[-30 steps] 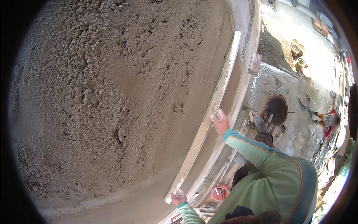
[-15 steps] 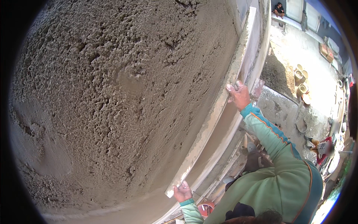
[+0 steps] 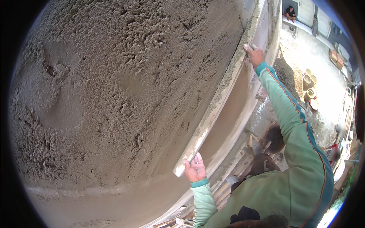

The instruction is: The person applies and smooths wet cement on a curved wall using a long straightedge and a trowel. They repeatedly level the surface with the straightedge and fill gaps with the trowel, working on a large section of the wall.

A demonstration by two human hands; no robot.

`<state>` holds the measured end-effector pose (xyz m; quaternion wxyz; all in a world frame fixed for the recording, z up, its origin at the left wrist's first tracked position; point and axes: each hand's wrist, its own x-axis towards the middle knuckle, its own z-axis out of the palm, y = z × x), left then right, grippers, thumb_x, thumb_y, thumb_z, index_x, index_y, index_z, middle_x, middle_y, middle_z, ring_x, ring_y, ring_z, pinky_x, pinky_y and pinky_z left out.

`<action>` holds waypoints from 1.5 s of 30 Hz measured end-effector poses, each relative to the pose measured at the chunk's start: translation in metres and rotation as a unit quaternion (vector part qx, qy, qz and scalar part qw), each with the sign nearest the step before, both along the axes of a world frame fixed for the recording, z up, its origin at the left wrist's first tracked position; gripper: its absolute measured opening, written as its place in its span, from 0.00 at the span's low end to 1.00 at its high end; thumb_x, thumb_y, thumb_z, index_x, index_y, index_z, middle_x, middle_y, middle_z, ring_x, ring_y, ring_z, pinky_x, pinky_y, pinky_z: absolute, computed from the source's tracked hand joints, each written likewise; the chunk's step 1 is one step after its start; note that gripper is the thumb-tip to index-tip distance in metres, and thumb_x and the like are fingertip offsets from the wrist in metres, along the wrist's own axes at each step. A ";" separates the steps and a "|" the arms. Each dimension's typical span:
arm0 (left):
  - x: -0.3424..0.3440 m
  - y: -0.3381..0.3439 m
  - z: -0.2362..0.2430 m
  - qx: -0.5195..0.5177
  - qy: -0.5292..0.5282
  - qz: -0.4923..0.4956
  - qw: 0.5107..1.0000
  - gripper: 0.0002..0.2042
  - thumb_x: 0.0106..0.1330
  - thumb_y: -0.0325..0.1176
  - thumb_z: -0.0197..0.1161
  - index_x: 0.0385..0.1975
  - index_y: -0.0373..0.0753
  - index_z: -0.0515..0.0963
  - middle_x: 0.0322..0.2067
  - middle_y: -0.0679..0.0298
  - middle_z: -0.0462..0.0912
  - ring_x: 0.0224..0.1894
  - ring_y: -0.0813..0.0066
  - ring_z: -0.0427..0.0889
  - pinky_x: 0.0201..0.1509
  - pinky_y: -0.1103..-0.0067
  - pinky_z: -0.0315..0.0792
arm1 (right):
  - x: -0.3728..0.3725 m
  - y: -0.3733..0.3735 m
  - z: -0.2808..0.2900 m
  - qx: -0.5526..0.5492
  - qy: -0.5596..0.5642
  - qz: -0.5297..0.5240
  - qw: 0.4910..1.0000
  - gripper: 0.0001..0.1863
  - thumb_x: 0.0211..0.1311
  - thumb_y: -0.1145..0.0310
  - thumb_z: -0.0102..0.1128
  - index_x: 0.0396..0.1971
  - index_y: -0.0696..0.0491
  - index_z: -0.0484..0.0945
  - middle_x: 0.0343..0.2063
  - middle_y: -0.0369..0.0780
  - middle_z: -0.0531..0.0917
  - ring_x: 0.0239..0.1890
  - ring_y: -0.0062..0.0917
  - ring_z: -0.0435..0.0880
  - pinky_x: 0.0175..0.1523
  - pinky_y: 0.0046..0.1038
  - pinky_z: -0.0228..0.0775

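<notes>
A long, pale straightedge board [image 3: 200, 138] lies slantwise along a wall of wet grey mortar [image 3: 114, 95]. Fresh mortar clings to its wall-side edge. My left hand [image 3: 195, 169] grips the board near its lower end, thumb on the face and fingers behind the outer edge. Farther up, my right hand [image 3: 255, 56] is closed on the same edge, arm stretched out. The mortar is rough and pitted over most of the wall, with smoother patches at the left and along the bottom.
Below on the right are a dark bucket [image 3: 274, 137], stacked buckets [image 3: 310, 85] and a heap of dark sand [image 3: 285, 74]. One person [image 3: 290, 13] sits by the doors at the top right. Another person [image 3: 334, 154], partly hidden, is beyond my right arm.
The board and both my hands have moved upward in the view, my right hand farthest. More mortar shows along the board's edge. My right arm is straighter, and the view has shifted slightly.
</notes>
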<state>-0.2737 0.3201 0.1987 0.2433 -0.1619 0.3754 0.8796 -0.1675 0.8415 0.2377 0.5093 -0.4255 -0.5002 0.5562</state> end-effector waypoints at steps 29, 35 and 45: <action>-0.066 -0.275 0.007 -0.087 0.072 0.101 0.988 0.22 0.68 0.46 0.64 0.52 0.39 0.69 0.51 0.55 0.78 0.49 0.62 0.78 0.49 0.69 0.79 | -0.106 -0.279 -0.032 0.040 0.096 -0.092 0.990 0.21 0.75 0.57 0.46 0.50 0.63 0.68 0.37 0.44 0.76 0.39 0.33 0.72 0.49 0.38 0.66; -0.030 -0.137 0.058 -0.073 0.114 0.086 0.987 0.23 0.68 0.47 0.64 0.56 0.39 0.70 0.55 0.55 0.76 0.55 0.62 0.76 0.56 0.69 0.75 | -0.090 -0.147 0.027 0.145 0.070 -0.167 0.973 0.26 0.75 0.54 0.47 0.52 0.65 0.70 0.41 0.42 0.78 0.42 0.31 0.74 0.51 0.37 0.66; 0.025 0.051 0.103 0.056 0.058 -0.061 0.995 0.25 0.72 0.45 0.59 0.61 0.35 0.67 0.61 0.53 0.73 0.64 0.61 0.71 0.69 0.66 0.68 | -0.027 0.103 0.120 0.206 0.033 -0.185 0.960 0.38 0.68 0.45 0.52 0.56 0.71 0.71 0.52 0.61 0.79 0.58 0.50 0.77 0.64 0.35 0.64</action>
